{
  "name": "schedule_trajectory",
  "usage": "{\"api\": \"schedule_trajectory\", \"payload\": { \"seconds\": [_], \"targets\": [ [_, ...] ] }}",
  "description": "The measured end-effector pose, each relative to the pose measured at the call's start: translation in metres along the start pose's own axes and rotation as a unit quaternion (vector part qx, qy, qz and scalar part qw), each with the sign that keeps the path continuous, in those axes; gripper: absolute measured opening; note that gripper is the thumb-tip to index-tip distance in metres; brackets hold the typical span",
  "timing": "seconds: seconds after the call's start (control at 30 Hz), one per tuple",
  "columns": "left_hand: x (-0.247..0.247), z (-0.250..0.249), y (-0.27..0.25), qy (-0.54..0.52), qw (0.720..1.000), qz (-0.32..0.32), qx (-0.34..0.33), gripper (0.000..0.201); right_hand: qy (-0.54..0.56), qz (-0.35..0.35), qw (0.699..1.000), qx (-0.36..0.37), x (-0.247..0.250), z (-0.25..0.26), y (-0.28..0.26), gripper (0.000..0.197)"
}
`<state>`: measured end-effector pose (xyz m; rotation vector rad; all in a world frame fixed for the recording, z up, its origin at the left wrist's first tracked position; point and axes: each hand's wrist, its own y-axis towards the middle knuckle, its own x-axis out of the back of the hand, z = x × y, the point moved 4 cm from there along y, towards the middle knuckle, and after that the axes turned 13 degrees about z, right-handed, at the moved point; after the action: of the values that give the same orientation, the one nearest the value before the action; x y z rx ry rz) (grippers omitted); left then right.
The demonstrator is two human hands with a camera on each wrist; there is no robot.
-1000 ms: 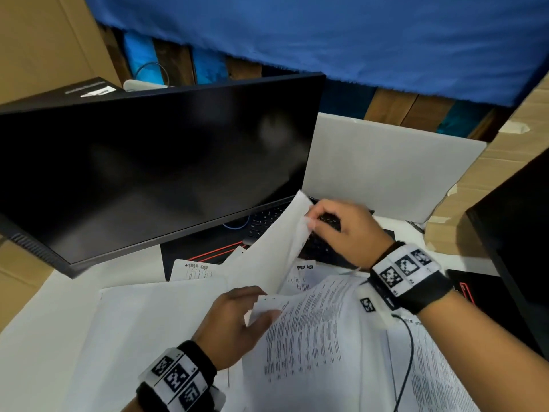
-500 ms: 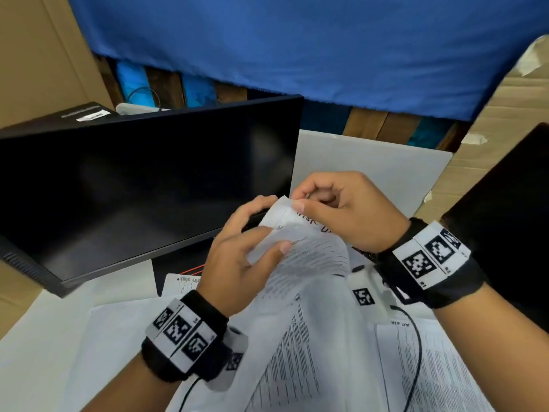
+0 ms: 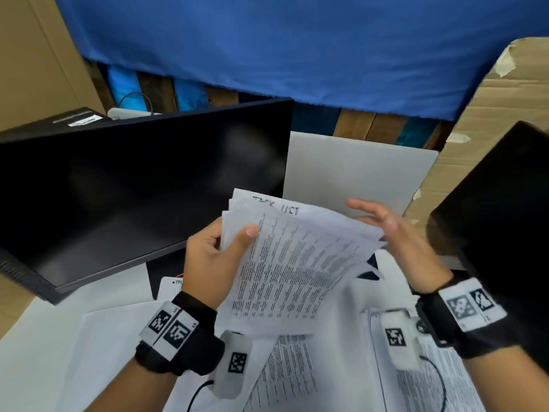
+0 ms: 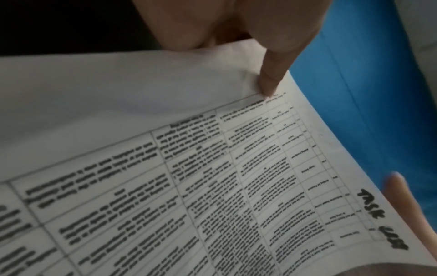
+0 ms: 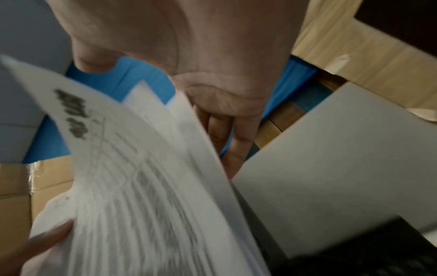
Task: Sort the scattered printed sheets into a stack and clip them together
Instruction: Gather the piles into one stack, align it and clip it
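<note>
My left hand (image 3: 240,237) grips a bundle of printed sheets (image 3: 297,263) by its left edge, thumb (image 4: 272,80) on top, and holds it in the air in front of the monitor. The top sheet (image 4: 236,177) carries a printed table and a handwritten "TASK LIST". The sheets are fanned and uneven at the upper left corner. My right hand (image 3: 383,224) is open with straight fingers (image 5: 227,134) along the bundle's right edge, behind the blurred sheets (image 5: 141,186). More printed sheets (image 3: 297,370) lie scattered on the table below.
A black monitor (image 3: 133,188) stands at the left and a second dark screen (image 3: 499,221) at the right. A grey panel (image 3: 356,173) leans behind the hands. Blank sheets (image 3: 113,337) cover the near left of the white table (image 3: 20,352). Blue cloth (image 3: 282,49) hangs at the back.
My right hand has let go of the sheets' top corner and opened beside their right edge. The left hand now grips the bundle alone, spread flatter and facing up.
</note>
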<state>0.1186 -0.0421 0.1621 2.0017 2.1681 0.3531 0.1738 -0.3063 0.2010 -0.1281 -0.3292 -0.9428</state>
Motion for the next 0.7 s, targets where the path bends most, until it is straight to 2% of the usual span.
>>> {"api": "schedule_trajectory", "payload": {
  "seconds": [0.1,0.13,0.2,0.27,0.33,0.4,0.43,0.6,0.7],
  "targets": [
    [0.004,0.006,0.003,-0.029,0.999,-0.040,0.007,0.010,0.102,-0.012,0.995,-0.003,-0.021,-0.024,-0.011,0.101],
    [0.004,0.008,0.004,-0.039,0.998,-0.048,0.006,0.012,0.126,-0.015,0.992,-0.008,-0.029,-0.030,-0.013,0.098],
    [0.003,0.010,0.005,-0.047,0.998,-0.051,0.003,0.013,0.123,-0.023,0.992,-0.020,-0.045,-0.036,-0.014,0.078],
    [-0.001,0.011,0.006,-0.044,0.998,-0.054,-0.002,0.017,0.114,-0.061,0.991,-0.025,-0.056,-0.037,-0.014,0.054],
    [-0.006,0.013,0.005,-0.050,0.998,-0.046,-0.008,0.034,0.103,-0.119,0.987,-0.020,-0.060,-0.039,-0.012,0.038],
    [-0.011,0.019,0.001,-0.064,0.998,-0.023,0.007,0.051,0.112,-0.176,0.978,-0.025,-0.064,-0.045,-0.013,0.031],
    [-0.013,0.024,-0.002,-0.069,0.997,-0.013,0.023,0.054,0.117,-0.200,0.972,-0.034,-0.066,-0.051,-0.015,0.031],
    [-0.020,0.065,-0.029,-0.063,0.989,0.011,0.136,0.038,0.151,-0.277,0.942,-0.114,-0.086,-0.080,-0.031,0.027],
    [-0.024,0.070,-0.042,-0.079,0.983,0.014,0.165,0.035,0.161,-0.292,0.935,-0.120,-0.089,-0.092,-0.036,0.026]
  ]
}}
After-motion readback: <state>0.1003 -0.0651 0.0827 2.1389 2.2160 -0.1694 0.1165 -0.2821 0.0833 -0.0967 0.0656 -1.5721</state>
